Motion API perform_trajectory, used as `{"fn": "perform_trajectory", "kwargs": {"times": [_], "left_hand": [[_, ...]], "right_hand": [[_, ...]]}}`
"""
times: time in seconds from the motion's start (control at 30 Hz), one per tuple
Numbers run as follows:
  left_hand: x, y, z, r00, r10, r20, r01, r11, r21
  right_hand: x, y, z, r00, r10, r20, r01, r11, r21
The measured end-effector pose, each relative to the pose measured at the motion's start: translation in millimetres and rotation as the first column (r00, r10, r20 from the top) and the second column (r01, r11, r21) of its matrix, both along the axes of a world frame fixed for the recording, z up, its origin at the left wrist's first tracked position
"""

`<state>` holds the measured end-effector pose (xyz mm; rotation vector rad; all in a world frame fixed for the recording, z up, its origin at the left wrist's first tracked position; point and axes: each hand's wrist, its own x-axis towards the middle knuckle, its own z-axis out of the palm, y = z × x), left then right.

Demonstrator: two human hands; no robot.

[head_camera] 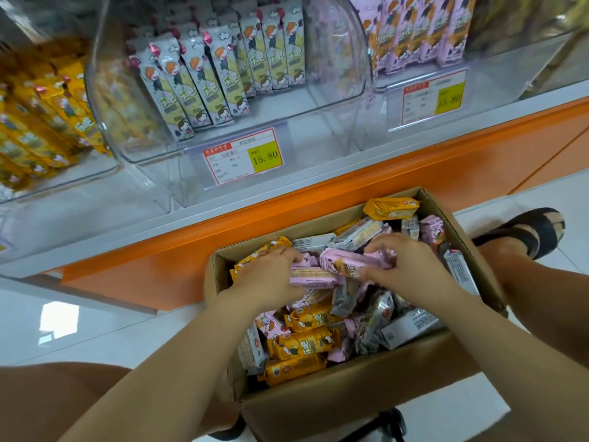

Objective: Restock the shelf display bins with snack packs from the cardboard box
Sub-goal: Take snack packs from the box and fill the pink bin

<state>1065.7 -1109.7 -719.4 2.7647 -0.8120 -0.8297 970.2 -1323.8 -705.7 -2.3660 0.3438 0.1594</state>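
"15.80" on middle bin price tag [243,156], "15.80" on right price tag [434,96]

The cardboard box [350,406] is plain brown. Inside lie pink packs [334,261], silver packs [377,314] and orange packs [302,344], the orange ones printed with cartoon figures. The upright packs [194,81] above are pale grey. The shelf front [318,186] is bright orange. The price tags [243,155] are white, red-bordered, with a yellow-green patch. The sandal [535,231] is black, the floor [95,330] glossy white.

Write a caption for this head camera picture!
Left hand and right hand grip pink snack packs in the brown cardboard box below clear plastic bins.
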Motion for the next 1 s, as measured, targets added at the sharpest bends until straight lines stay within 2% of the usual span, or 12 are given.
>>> {"fn": "perform_trajectory", "kwargs": {"times": [0.1, 0.2, 0.3, 0.4, 0.6, 0.7, 0.8, 1.0], "left_hand": [[4.4, -4.1, 3.4, 0.999, -0.022, -0.028, 0.022, 1.000, -0.002], [11.2, -7.1, 7.9, 0.997, -0.066, -0.049, 0.069, 0.995, 0.067], [9.5, -8.4, 9.0, 0.986, -0.165, -0.016, 0.165, 0.962, 0.217], [-0.3, -5.9, 4.7, 0.978, -0.201, 0.053, 0.184, 0.955, 0.234], [-11.9, 13.2, 17.3, 0.972, -0.121, 0.201, 0.109, 0.991, 0.072], [-18.8, 21.0, 28.0, 0.986, 0.040, 0.161, -0.024, 0.995, -0.101], [-26.3, 22.0, 41.1, 0.980, 0.173, 0.099, -0.145, 0.960, -0.241], [-44.8, -0.8, 71.1, 0.978, 0.167, 0.127, -0.111, 0.924, -0.366]], "right_hand": [[-1.6, 1.6, 4.0, 0.999, -0.032, -0.012, 0.033, 0.998, 0.054], [-2.7, 5.2, 5.3, 0.998, 0.062, -0.032, -0.060, 0.997, 0.048], [-6.4, 11.0, 2.3, 0.972, 0.182, -0.149, -0.194, 0.978, -0.073], [-10.7, 17.7, -6.0, 0.967, 0.168, -0.192, -0.195, 0.971, -0.135], [-0.7, 26.4, -13.1, 0.996, 0.068, -0.060, -0.071, 0.996, -0.048], [-0.3, 24.7, 5.0, 1.000, 0.015, -0.022, -0.013, 0.993, 0.118], [-9.9, 21.7, 17.5, 0.999, 0.029, -0.017, -0.025, 0.982, 0.189], [-30.7, 2.2, 31.8, 1.000, -0.015, 0.017, 0.011, 0.979, 0.205]]}}
